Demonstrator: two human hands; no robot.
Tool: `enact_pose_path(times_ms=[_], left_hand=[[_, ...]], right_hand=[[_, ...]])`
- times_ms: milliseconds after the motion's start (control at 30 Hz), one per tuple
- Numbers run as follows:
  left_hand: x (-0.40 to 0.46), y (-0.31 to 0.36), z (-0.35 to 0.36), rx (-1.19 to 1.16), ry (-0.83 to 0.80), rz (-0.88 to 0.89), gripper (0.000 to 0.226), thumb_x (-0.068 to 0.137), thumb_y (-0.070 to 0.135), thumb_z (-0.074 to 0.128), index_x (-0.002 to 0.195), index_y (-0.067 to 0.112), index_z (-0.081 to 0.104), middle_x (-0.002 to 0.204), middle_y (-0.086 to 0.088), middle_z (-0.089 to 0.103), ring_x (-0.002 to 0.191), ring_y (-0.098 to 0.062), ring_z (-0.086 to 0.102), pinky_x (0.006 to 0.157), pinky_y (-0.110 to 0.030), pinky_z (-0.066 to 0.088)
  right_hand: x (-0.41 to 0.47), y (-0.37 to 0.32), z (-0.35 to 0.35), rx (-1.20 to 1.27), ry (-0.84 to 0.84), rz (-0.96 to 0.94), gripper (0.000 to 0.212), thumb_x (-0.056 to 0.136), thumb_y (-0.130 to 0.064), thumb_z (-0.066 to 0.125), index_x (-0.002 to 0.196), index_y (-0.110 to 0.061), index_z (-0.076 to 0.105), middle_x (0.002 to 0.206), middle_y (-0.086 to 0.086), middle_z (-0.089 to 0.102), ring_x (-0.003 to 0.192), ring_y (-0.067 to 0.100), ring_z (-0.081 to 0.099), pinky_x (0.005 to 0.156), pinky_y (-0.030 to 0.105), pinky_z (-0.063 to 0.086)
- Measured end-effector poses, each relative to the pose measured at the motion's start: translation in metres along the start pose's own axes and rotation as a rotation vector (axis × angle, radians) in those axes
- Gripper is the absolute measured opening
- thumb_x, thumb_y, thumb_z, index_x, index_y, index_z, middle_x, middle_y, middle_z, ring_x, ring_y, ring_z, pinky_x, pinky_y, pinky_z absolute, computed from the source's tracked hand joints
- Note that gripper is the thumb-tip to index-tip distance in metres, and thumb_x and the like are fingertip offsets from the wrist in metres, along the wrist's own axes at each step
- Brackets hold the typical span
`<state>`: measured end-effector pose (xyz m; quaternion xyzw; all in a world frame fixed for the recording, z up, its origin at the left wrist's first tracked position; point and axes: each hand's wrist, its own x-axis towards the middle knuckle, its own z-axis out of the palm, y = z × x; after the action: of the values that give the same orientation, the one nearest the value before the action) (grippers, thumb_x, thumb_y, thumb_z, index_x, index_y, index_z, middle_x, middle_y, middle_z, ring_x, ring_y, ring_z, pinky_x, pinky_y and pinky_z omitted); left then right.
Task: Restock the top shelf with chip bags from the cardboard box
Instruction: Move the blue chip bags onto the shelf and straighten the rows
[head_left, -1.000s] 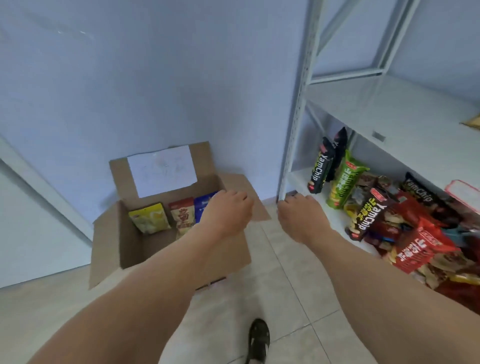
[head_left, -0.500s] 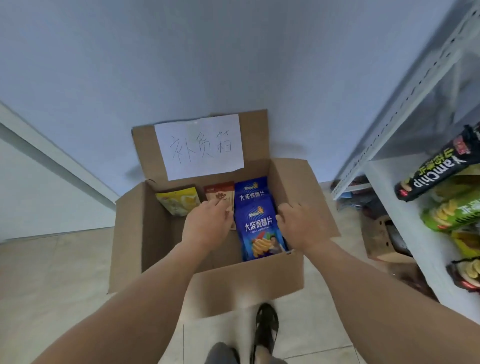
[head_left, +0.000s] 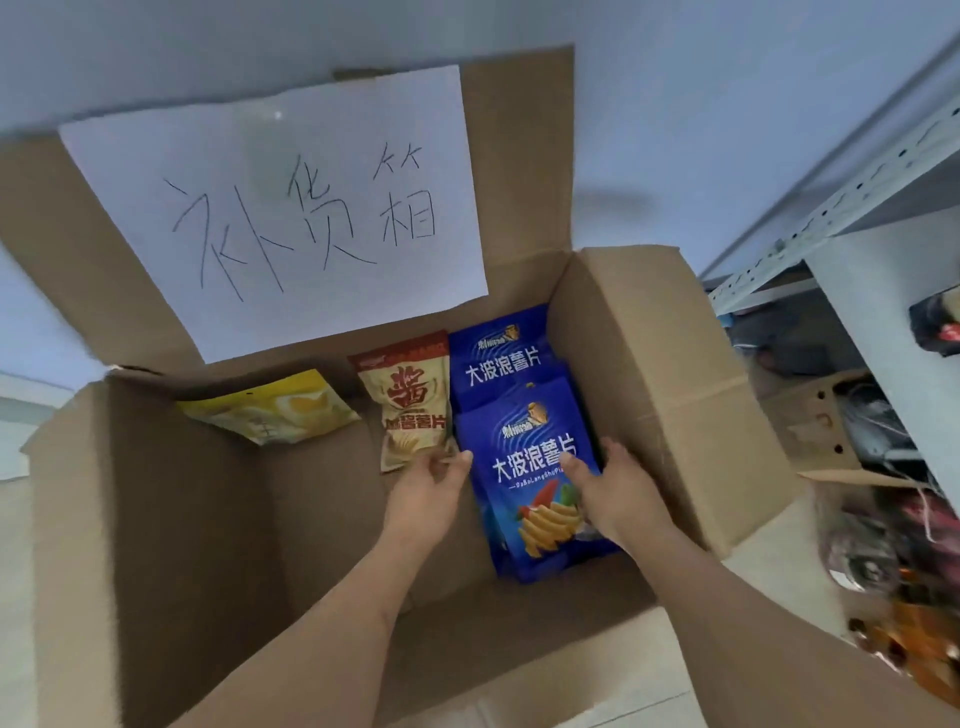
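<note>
Two hands down in the box: I've got the left hand and right hand pressing in on either edge of the front blue bag, thumbs on its face, so this is the pick-up step; next I'd lift it straight up w/o snagging the tan bag beside it, then swing right to the shelf. Top shelf's out of frame, fingers behind the bag are hidden, and the stock at right is too blurred to read.

A plain pale blue wall rose beyond the hands, evenly lit. Pale tiled floor lay far to their left. To their right stood a grey metal rack with a perforated upright, clutter blurred beneath it.
</note>
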<state>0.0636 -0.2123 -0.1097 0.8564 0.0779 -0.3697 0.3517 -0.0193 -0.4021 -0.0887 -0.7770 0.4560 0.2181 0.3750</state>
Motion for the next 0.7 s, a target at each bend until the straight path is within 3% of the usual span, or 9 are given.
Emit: enact_pose_path(times_ms=[133,200,233,267,333,400,500,600,700], left_hand=[[0.023,-0.014,0.039,-0.214,-0.184,-0.236,0.071,0.091,0.067,0.052,0.139,0.015,0.050,0.136,-0.005,0.059,0.118,-0.022,0.058,0.092,-0.035,0.043],[0.028,-0.021,0.058,-0.336,-0.254,-0.324,0.057,0.091,0.065,0.056,0.121,0.016,0.054,0.110,0.003,0.064,0.093,-0.012,0.062,0.076,-0.029,0.045],[0.030,-0.024,0.066,-0.394,-0.267,-0.338,0.048,0.090,0.061,0.059,0.115,0.019,0.056,0.099,0.007,0.064,0.083,-0.009,0.061,0.069,-0.027,0.044],[0.033,-0.028,0.074,-0.446,-0.269,-0.343,0.044,0.089,0.057,0.064,0.112,0.020,0.058,0.094,0.008,0.066,0.081,-0.009,0.062,0.067,-0.027,0.046],[0.038,-0.033,0.084,-0.519,-0.266,-0.357,0.045,0.083,0.050,0.075,0.112,0.017,0.065,0.098,0.002,0.074,0.089,-0.018,0.071,0.081,-0.037,0.056],[0.041,-0.036,0.085,-0.580,-0.240,-0.388,0.044,0.078,0.038,0.083,0.112,0.015,0.069,0.099,-0.005,0.077,0.092,-0.026,0.074,0.091,-0.046,0.057],[0.047,-0.043,0.083,-0.626,-0.206,-0.409,0.030,0.080,0.025,0.083,0.103,0.012,0.068,0.092,-0.006,0.076,0.084,-0.025,0.073,0.076,-0.040,0.058],[0.050,-0.049,0.077,-0.639,-0.153,-0.387,0.011,0.091,0.020,0.073,0.096,0.018,0.063,0.091,-0.002,0.072,0.075,-0.015,0.068,0.057,-0.028,0.048],[0.053,-0.057,0.066,-0.668,-0.166,-0.364,0.012,0.094,0.022,0.069,0.103,0.016,0.064,0.090,-0.004,0.076,0.077,-0.018,0.072,0.057,-0.028,0.051]], right_hand=[[0.035,0.014,0.024,0.110,-0.020,0.077,0.063,0.095,-0.063,0.046,0.141,-0.020,0.042,0.117,0.004,0.065,0.100,0.024,0.063,0.088,0.039,0.052],[0.046,0.017,0.032,0.156,-0.026,0.113,0.063,0.097,-0.063,0.040,0.143,-0.020,0.042,0.104,0.000,0.062,0.087,0.017,0.059,0.076,0.033,0.048],[0.051,0.019,0.036,0.163,-0.027,0.129,0.064,0.098,-0.064,0.037,0.144,-0.019,0.041,0.107,0.003,0.063,0.086,0.016,0.057,0.074,0.031,0.044],[0.056,0.021,0.040,0.165,-0.022,0.137,0.066,0.099,-0.064,0.034,0.145,-0.018,0.042,0.116,0.006,0.064,0.090,0.017,0.057,0.076,0.031,0.043],[0.064,0.028,0.046,0.165,0.006,0.142,0.069,0.098,-0.067,0.028,0.143,-0.017,0.046,0.132,0.011,0.060,0.107,0.025,0.059,0.086,0.035,0.046],[0.070,0.035,0.049,0.193,0.037,0.143,0.065,0.101,-0.063,0.026,0.134,-0.014,0.054,0.132,0.014,0.061,0.116,0.031,0.058,0.088,0.035,0.044],[0.077,0.038,0.051,0.177,0.050,0.132,0.060,0.105,-0.054,0.026,0.124,-0.009,0.060,0.127,0.017,0.062,0.115,0.033,0.058,0.081,0.031,0.038],[0.083,0.038,0.054,0.110,0.045,0.098,0.056,0.106,-0.047,0.027,0.120,-0.004,0.060,0.124,0.021,0.063,0.111,0.036,0.059,0.080,0.033,0.041],[0.090,0.039,0.063,0.088,0.012,0.101,0.050,0.107,-0.043,0.031,0.130,-0.004,0.053,0.129,0.021,0.061,0.115,0.036,0.059,0.084,0.034,0.043]])
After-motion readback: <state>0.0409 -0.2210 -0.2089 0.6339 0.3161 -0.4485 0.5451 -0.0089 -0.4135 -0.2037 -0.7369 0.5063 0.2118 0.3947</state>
